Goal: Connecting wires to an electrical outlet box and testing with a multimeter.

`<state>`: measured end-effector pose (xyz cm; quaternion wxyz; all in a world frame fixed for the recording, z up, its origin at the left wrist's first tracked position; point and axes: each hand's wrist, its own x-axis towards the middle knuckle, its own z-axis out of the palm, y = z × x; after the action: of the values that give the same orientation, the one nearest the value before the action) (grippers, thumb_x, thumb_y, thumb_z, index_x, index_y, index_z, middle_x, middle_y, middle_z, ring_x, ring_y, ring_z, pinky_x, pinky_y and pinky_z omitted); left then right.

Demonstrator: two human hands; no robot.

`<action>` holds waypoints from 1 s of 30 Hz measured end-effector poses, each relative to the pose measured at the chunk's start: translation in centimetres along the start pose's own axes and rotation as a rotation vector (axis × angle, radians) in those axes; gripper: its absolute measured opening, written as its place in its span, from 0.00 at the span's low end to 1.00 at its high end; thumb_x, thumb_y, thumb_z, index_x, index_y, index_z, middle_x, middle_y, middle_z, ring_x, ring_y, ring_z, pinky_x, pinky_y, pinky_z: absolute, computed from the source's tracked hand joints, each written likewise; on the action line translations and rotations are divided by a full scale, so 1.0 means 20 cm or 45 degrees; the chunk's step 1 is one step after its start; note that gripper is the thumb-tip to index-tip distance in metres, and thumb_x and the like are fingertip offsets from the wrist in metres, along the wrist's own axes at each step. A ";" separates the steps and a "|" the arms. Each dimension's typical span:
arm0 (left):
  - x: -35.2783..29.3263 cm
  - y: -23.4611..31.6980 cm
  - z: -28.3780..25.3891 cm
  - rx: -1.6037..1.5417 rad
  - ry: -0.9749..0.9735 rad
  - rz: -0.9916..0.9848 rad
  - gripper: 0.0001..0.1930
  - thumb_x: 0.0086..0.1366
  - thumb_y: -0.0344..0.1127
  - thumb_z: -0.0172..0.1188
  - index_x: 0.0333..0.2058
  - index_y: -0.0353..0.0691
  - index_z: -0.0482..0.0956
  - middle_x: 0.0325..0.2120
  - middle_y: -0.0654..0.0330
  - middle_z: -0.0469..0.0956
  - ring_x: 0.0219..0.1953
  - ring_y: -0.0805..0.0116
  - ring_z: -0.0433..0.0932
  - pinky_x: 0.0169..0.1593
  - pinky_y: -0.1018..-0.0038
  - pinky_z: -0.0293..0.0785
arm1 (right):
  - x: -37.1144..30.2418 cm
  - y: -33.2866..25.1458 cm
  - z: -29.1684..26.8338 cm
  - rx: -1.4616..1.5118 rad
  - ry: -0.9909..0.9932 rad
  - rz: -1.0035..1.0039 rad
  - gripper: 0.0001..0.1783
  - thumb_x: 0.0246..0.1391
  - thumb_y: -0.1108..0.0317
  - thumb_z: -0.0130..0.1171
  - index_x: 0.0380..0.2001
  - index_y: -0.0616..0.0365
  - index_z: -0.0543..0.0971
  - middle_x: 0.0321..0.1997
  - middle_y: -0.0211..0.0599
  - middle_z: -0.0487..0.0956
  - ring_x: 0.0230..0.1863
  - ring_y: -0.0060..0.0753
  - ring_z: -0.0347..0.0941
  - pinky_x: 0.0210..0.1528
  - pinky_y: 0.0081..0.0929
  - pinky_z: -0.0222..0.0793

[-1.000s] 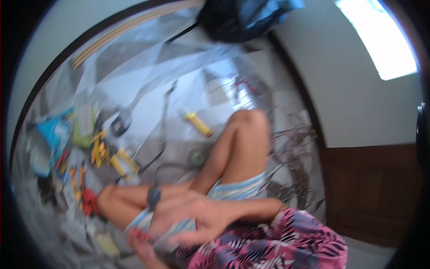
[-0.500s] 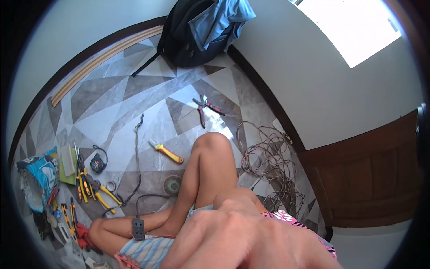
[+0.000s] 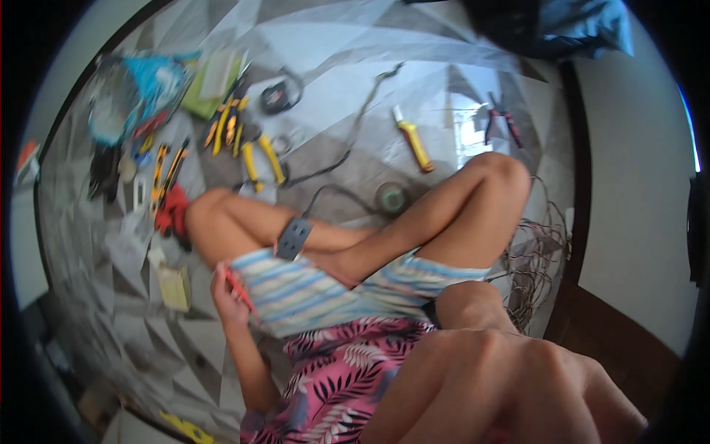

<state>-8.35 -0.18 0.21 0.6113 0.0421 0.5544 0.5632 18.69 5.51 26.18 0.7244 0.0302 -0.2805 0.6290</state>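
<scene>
A: Checking left hand (image 3: 228, 292) first. Fingers curled shut around a thin red tool (image 3: 240, 290), down beside the left thigh, against the hem of the striped shorts (image 3: 310, 288).

B: Look of it?

A: Slim, red, stick-like, slightly blurred; kind of tool not readable. Only a short length showing past the fingers.

B: Long axis?

A: Diagonal, upper-left to lower-right. Upper end by the fingertips, lower end toward the shorts. Which end is the tip, cannot tell.

B: Right hand (image 3: 510, 385)?

A: Huge, close to the lens, bottom right, blurred. Knuckles up, fingers folded together in a loose fist; anything inside, cannot tell.

B: Around it?

A: Grey socket strip (image 3: 293, 238) resting on the crossed shin. Yellow-handled cutter (image 3: 413, 140), green tape roll (image 3: 391, 197), yellow pliers (image 3: 260, 159) on the patterned floor (image 3: 333, 96). Wire tangle (image 3: 543, 251) right of the knee.
</scene>
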 end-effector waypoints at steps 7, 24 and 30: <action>-0.05 0.00 0.03 0.007 0.156 0.100 0.14 0.76 0.46 0.50 0.43 0.42 0.77 0.21 0.67 0.71 0.14 0.84 0.58 0.17 0.83 0.54 | -0.11 -0.15 0.02 0.239 0.030 0.302 0.10 0.47 0.80 0.63 0.34 0.55 0.83 0.24 0.34 0.74 0.22 0.29 0.66 0.26 0.27 0.56; -0.09 -0.04 0.10 0.283 -0.046 0.337 0.14 0.66 0.35 0.68 0.42 0.34 0.74 0.30 0.52 0.82 0.18 0.84 0.67 0.21 0.84 0.64 | -0.23 -0.08 0.12 0.435 -0.049 0.709 0.07 0.49 0.77 0.60 0.33 0.57 0.81 0.26 0.36 0.73 0.24 0.33 0.67 0.31 0.30 0.60; -0.09 -0.04 0.11 0.281 -0.044 0.327 0.14 0.66 0.35 0.68 0.42 0.34 0.73 0.29 0.52 0.82 0.18 0.84 0.66 0.21 0.84 0.64 | -0.25 0.02 0.11 0.438 -0.116 0.774 0.06 0.49 0.76 0.59 0.32 0.58 0.80 0.27 0.36 0.73 0.25 0.34 0.68 0.33 0.31 0.61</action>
<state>-5.81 -0.57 1.62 0.5353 0.1892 0.5924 0.5716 17.22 0.30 25.67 0.4750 0.0950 -0.1986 0.8520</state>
